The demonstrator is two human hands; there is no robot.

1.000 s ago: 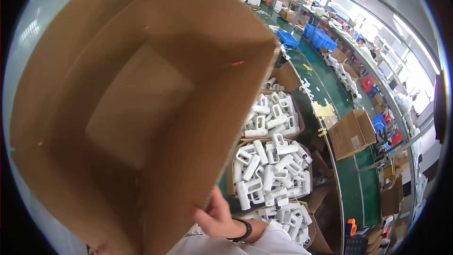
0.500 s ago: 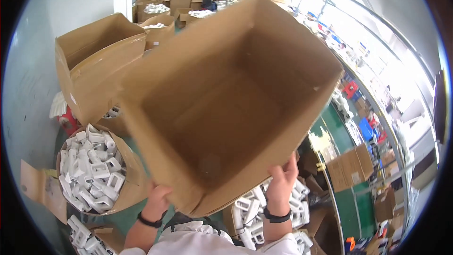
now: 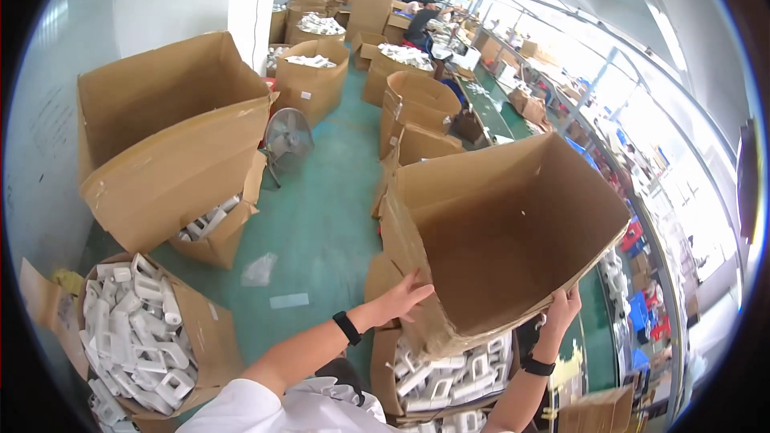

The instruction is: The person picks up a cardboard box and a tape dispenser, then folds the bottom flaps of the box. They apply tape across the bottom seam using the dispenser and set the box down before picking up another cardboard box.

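Note:
A large empty cardboard box is tilted with its open mouth toward me, at right of centre. My left hand holds it at the near left corner, fingers against the outer wall. At the near right my right hand grips the rim, its thumb side up. Under the box's near edge is a carton full of white plastic parts, partly covered by it. I cannot see the underside of the held box.
Another large open cardboard box rests on a smaller carton at left. Nearer stands a round carton heaped with white housings. A floor fan stands by the aisle. Right runs a green conveyor; a person works far back.
The box has swung from the centre to the right and lower, with both hands on it. My view has turned too, and the green aisle and fan now show.

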